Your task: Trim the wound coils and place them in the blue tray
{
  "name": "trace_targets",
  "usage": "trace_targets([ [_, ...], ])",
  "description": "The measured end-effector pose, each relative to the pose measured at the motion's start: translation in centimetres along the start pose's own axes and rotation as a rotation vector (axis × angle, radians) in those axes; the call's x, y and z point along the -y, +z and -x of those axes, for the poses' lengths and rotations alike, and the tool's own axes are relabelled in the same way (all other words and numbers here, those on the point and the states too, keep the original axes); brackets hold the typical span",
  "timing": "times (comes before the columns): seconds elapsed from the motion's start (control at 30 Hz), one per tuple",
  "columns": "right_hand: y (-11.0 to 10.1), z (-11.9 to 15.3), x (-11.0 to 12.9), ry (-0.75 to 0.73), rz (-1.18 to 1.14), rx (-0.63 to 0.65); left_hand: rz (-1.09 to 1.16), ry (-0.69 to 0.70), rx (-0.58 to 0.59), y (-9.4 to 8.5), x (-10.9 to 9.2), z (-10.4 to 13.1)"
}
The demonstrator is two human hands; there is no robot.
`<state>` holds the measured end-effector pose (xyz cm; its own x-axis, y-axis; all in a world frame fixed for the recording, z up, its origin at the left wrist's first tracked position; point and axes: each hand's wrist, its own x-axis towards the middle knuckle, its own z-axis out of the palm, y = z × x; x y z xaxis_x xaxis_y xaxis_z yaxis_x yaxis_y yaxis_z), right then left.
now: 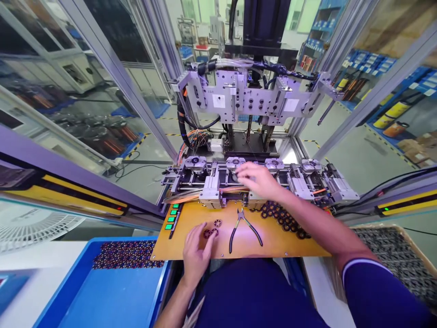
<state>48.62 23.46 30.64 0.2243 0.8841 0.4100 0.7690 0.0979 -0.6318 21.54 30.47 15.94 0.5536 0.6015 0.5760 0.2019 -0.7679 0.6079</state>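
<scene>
My left hand [197, 250] rests low over the orange board [191, 214], thumb and fingers apart. Two small dark-copper rings [207, 233] lie between its thumb and fingertips, and another ring [217, 223] sits just beyond them. Reaching forward, my right hand [261, 181] has its fingers bent together at the front of the second metal fixture [235, 161] from the left; whatever they may hold is hidden. Cutting pliers [241, 225] with black handles lie spread on the board between my hands. Many dark rings [285, 218] are grouped under my right forearm.
More fixtures [195, 161] line the machine, below a metal head plate [252, 98] with cables. Green buttons [170, 219] edge the board at left. A blue tray [112, 291] with rows of rings stands lower left; a box of dark parts [392, 255] is at right. Frame posts flank both sides.
</scene>
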Motion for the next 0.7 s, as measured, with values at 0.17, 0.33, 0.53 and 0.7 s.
trace_targets([
  [0.17,-0.4,-6.9,-5.6,0.035,0.218,0.082,-0.108,-0.093,-0.073,1.6,3.5,1.6],
  [0.33,-0.2,-7.6,-6.7,0.015,0.369,0.231,-0.121,-0.122,-0.081,2.3,4.0,2.3],
  [0.53,-0.4,-8.0,-6.3,0.018,0.489,0.35,-0.145,-0.092,-0.07,2.7,4.4,2.4],
  [0.7,0.3,-8.7,-5.9,0.049,0.556,0.359,-0.157,-0.075,-0.051,2.6,4.4,2.3],
])
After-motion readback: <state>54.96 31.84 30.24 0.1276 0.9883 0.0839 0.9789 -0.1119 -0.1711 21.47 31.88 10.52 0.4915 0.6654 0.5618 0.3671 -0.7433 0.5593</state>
